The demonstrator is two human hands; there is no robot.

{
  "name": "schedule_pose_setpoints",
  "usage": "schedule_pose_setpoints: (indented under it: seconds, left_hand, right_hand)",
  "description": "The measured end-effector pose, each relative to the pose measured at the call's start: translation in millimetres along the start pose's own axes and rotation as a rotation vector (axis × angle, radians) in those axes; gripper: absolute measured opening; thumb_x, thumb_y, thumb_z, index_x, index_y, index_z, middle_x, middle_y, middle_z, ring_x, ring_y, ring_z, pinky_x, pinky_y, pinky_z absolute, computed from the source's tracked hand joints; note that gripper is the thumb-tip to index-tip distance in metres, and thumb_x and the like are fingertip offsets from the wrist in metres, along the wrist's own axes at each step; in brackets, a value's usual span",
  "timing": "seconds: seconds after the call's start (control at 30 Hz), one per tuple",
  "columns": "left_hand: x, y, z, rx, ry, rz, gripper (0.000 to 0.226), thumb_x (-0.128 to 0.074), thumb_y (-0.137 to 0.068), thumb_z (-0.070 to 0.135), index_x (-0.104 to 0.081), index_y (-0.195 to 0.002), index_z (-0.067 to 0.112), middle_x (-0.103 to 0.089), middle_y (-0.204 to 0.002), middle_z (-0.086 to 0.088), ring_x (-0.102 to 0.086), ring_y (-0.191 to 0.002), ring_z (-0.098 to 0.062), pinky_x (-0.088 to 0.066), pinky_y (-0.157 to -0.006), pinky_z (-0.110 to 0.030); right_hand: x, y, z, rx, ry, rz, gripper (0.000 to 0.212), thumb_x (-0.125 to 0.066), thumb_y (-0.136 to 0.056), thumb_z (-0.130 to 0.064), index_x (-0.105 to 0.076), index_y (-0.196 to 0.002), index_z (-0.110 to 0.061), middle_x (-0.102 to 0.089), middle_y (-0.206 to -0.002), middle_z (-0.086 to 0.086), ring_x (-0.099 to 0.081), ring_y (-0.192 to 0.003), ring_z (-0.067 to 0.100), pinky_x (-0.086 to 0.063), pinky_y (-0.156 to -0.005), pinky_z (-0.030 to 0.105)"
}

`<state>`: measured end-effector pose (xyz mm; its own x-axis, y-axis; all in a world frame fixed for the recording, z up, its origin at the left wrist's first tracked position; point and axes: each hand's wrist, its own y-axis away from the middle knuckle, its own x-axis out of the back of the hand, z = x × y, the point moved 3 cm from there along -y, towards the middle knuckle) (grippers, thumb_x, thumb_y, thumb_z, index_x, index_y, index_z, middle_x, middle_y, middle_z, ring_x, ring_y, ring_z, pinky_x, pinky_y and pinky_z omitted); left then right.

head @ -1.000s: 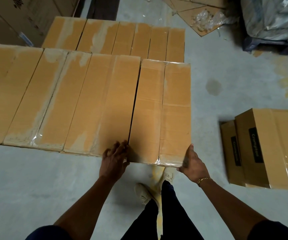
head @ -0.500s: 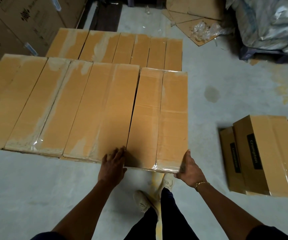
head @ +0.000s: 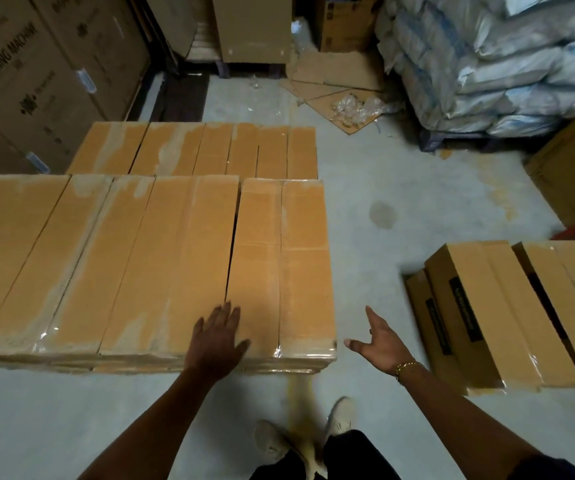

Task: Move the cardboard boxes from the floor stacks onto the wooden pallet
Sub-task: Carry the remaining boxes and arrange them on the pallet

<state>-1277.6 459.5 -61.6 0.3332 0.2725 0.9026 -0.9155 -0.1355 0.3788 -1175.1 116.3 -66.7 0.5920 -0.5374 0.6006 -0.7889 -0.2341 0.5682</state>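
Above box [head: 301,258] edge, left hand [head: 217,341] spread, right hand [head: 379,345] over floor [head: 365,271]

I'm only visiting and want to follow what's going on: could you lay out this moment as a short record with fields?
place: warehouse with a concrete floor
left hand: open, palm down on the near end of the front row of boxes, by the gap beside the rightmost box
right hand: open, fingers spread, in the air right of that box, holding nothing
back row: more boxes behind
floor stack: labelled boxes at the right, untouched
pallet: hidden, cannot tell
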Motion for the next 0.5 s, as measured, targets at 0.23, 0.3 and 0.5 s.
schedule_pose_setpoints:
  seconds: [0.23, 0.3, 0.5]
  left_hand:
    - [34.1, -24.7, 106.1, -0.137, 0.005, 0.095, 0.078, -0.032, -0.097, 0.066, -0.023, -0.161, 0.021, -0.017, -0.169, -0.004, -0.018, -0.155, -0.023, -0.018, -0.123, -0.046]
    - [32.4, -31.2, 140.6, -0.177, 0.015, 0.092, 0.077, -0.035, -0.097, 0.065, -0.028, -0.160, 0.021, -0.022, -0.168, -0.004, -0.021, -0.154, -0.023, -0.020, -0.122, -0.045]
    - [-3.7, -52.2, 270.5, -0.286, 0.064, 0.100, 0.082, -0.031, -0.088, 0.071, -0.053, -0.145, 0.018, -0.051, -0.151, -0.008, -0.047, -0.139, -0.028, -0.042, -0.109, -0.046]
  right_hand:
    - [69.3, 28.2, 56.6, -0.066, -0.103, 0.088, 0.098, -0.073, -0.089, -0.050, -0.016, -0.163, -0.023, -0.024, -0.167, 0.001, -0.035, -0.149, 0.021, -0.033, -0.120, 0.039]
    - [88.5, 39.3, 82.6, -0.093, -0.129, 0.117, 0.097, -0.073, -0.088, -0.052, -0.018, -0.162, -0.023, -0.026, -0.167, 0.001, -0.036, -0.148, 0.021, -0.034, -0.119, 0.040]
    - [150.6, 87.2, 181.8, -0.199, -0.275, 0.162, 0.089, -0.073, -0.090, -0.047, -0.025, -0.161, -0.021, -0.027, -0.165, 0.001, -0.032, -0.150, 0.021, -0.029, -0.120, 0.034]
